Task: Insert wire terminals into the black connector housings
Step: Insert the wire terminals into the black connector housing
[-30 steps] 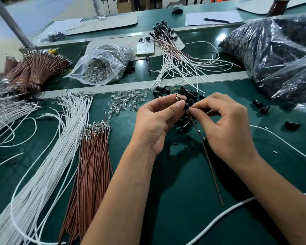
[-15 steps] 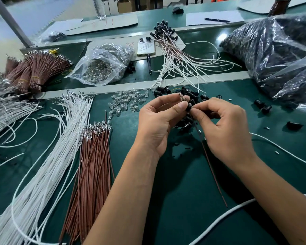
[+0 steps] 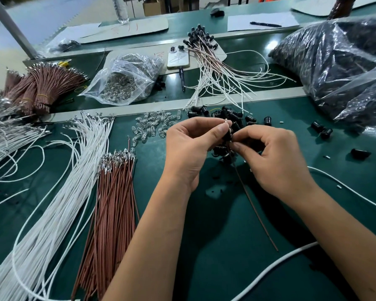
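Observation:
My left hand (image 3: 189,146) pinches a small black connector housing (image 3: 228,135) between thumb and forefinger, with a metal terminal tip (image 3: 225,121) poking out above it. My right hand (image 3: 271,157) pinches a brown wire (image 3: 254,209) just below the housing; the wire hangs down toward me over the green mat. Both hands meet above a pile of loose black housings (image 3: 226,115). A bundle of brown terminal wires (image 3: 111,203) and a bundle of white terminal wires (image 3: 59,192) lie to the left.
Small clear bulbs (image 3: 154,124) are scattered behind my left hand. Finished wire assemblies (image 3: 215,68), a phone (image 3: 178,58) and a clear bag of bulbs (image 3: 124,81) sit farther back. Large bags of black parts (image 3: 339,64) fill the right. A white cable (image 3: 276,266) crosses the near mat.
Both hands stayed close together over the pile. The terminal tip now stands up above the housing in my left hand's pinch, and my right hand's fingers curled tighter on the wire.

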